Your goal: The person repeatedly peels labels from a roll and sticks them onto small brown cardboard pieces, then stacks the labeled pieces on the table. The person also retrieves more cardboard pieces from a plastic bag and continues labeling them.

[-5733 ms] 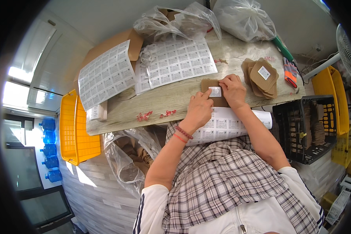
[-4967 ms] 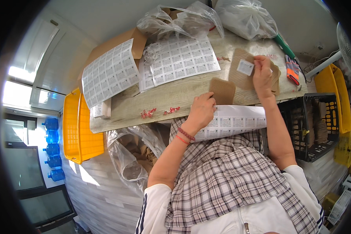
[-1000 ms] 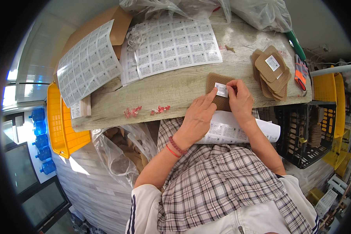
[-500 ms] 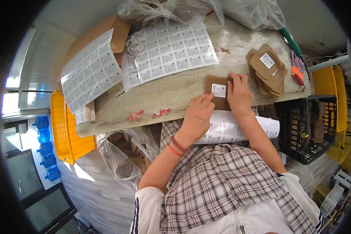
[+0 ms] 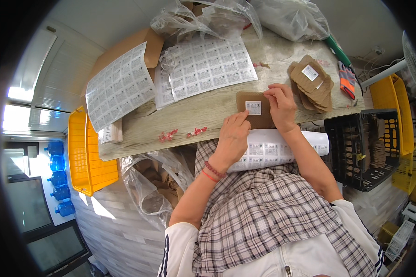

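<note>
A brown textured pad (image 5: 260, 122) with rounded corners lies on the table near its front edge, a white printed label (image 5: 253, 108) on its face. My left hand (image 5: 233, 136) rests at the pad's lower left, index finger stretched onto the label's left edge; it holds nothing. At the pad's upper right corner, my right hand (image 5: 283, 107) has its thumb and fingertips drawn together on the edge. Across my lap, under my forearms, curls a sheet of labels (image 5: 272, 150). More such pads form a pile (image 5: 320, 94) to the right, the top one labelled.
Label sheets (image 5: 212, 64) (image 5: 120, 85) cover the table's back left. Clear plastic bags (image 5: 291, 18) stand behind. An orange and grey glove (image 5: 347, 85) lies at the right edge. A black crate (image 5: 356, 152) holds brown pads; a yellow basket (image 5: 90, 157) is at left.
My right hand's fingers have drawn in from lying extended along the pad's right side to its upper right corner. My left index finger stays at the label. The view has shifted slightly.
</note>
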Available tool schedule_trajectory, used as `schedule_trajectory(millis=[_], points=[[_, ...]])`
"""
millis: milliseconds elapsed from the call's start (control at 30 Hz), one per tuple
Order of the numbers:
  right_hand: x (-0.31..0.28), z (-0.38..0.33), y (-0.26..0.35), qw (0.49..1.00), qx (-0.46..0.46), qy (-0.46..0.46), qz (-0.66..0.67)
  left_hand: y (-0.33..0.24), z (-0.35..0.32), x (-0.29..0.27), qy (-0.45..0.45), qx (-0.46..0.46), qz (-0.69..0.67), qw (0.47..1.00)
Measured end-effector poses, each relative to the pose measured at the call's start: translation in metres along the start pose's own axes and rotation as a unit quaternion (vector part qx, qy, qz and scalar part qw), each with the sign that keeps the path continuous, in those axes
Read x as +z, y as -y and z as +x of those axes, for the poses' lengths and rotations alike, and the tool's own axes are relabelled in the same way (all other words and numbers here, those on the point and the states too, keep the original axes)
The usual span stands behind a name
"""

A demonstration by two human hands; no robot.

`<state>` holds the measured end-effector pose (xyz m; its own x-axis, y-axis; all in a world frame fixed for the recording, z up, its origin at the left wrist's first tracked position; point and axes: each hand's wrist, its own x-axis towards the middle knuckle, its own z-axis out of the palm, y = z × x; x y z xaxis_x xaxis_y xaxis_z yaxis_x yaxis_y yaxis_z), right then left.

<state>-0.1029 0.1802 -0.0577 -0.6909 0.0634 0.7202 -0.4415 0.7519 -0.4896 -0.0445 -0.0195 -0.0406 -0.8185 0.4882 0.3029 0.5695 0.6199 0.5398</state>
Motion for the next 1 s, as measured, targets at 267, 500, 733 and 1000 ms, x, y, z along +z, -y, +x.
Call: schedule_trajectory(millis=[267, 500, 733, 1000], points=[[-0.006, -0.001, 0.008, 0.972, 0.152, 0.014, 0.179, -0.015, -0.008, -0.019, -0.010, -0.029, -0.043, 0.999], [-0.047, 0.042, -0.025, 0.979, 0.145, -0.105, 0.101, 0.000, -0.014, -0.013, -0.004, -0.088, -0.074, 0.993], [-0.093, 0.076, -0.087, 0.981, 0.123, -0.076, -0.133, 0.016, -0.020, -0.014, 0.013, -0.208, -0.263, 0.942], [-0.042, -0.029, 0.078, 0.963, 0.017, 0.240, 0.123, 0.009, -0.032, -0.042, 0.010, -0.282, -0.377, 0.882]])
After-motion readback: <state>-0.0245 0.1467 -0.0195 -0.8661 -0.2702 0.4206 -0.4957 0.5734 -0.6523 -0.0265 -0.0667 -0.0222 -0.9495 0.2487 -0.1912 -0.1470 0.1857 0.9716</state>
